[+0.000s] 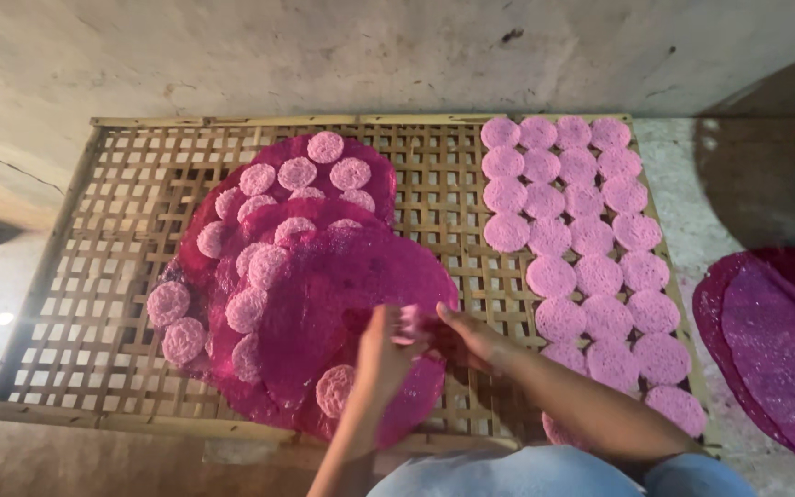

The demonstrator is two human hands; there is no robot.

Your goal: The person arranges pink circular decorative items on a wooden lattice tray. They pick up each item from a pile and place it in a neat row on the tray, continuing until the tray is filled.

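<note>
Pink disc [413, 324] sits pinched between your left hand [381, 354] and right hand [471, 337], fingers of both closed on it, just above the stacked magenta sheets [342, 276]. Those sheets lie on the bamboo lattice rack [94, 276], with rows of pale pink rounds [581, 230] to your right.

A small pink disc [413, 324] sits pinched between the fingertips of the left hand [381, 354] and the right hand [471, 336]. It is pale pink, round and rough-surfaced, though fingers cover much of it, so its full outline is hard to make out. It is held just above the near edge of a stack of dark magenta round mats [324, 294], which overlap one another and lie flat. Similar pink discs [269, 267] rest flat on the mats, mostly along their left and far sides.
</note>
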